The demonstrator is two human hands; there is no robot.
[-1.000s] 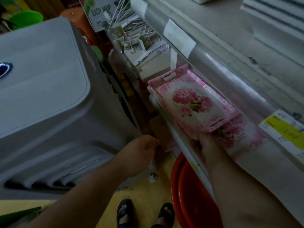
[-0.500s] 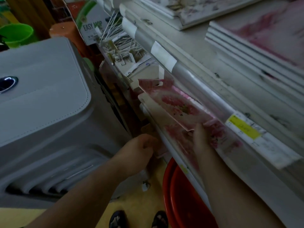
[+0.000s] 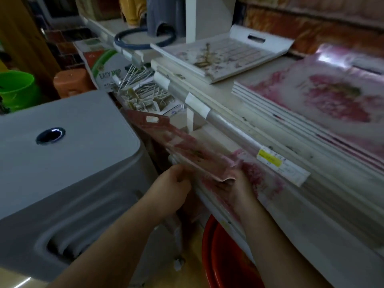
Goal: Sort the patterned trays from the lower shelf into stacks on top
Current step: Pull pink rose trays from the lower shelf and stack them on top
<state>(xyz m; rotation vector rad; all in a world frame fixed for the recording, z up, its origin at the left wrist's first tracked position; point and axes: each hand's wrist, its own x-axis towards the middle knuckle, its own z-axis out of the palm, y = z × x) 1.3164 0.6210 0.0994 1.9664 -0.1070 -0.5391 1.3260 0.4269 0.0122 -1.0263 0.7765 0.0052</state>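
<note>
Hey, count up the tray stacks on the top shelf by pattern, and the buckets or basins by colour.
Pink floral tray stack: 1
Pale beige-patterned tray stack: 1
Green bucket: 1
Red basin: 1
Total: 4

Dim shop aisle, yellowish floor

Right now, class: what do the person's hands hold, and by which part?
The right hand grips the pink floral tray by its near end. The left hand is curled at its near edge; whether it holds cannot be told.
</note>
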